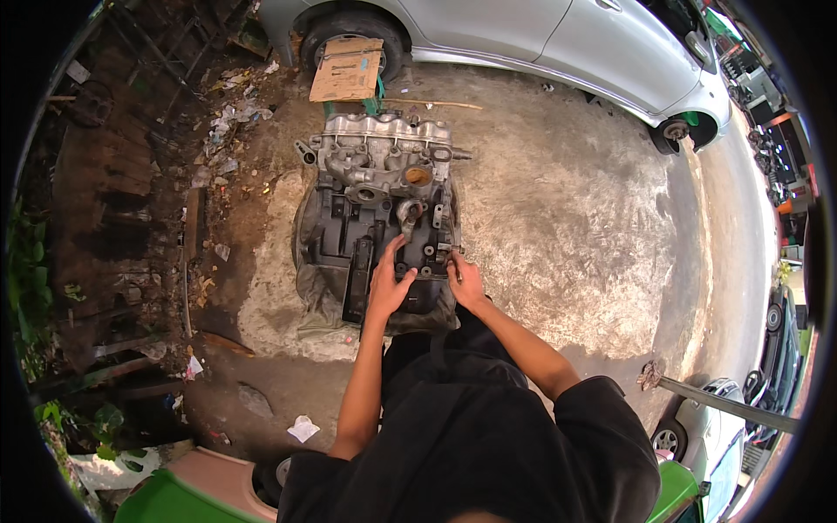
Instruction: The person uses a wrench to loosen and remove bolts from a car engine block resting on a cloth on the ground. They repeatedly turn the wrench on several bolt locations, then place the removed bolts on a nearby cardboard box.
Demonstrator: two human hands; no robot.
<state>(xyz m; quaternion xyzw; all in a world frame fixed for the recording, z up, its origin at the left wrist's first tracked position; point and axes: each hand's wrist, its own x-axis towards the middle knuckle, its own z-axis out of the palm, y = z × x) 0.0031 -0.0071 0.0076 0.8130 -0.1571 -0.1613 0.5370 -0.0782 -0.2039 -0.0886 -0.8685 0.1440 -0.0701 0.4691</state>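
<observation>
A car engine (pixel 336 235) sits on the ground in front of me, its lower part black and its silvery cylinder head (pixel 384 131) at the far end. My left hand (pixel 390 281) rests on the near part of the block, fingers stretched forward and thumb apart. Its fingertips are beside a grey metal fitting (pixel 408 218) that stands up from the block. At the engine's right edge, my right hand (pixel 466 281) has its fingers pinched together. What they hold is too small to make out. A long black part (pixel 357 283) lies left of my left hand.
Cloth or sheeting (pixel 327 318) lies under the engine. Beyond it, a cardboard piece (pixel 349 70) leans near the wheel of a silver car (pixel 488 30). Litter (pixel 231 118) and wood scraps lie to the left. A pole (pixel 724 401) stands at the lower right.
</observation>
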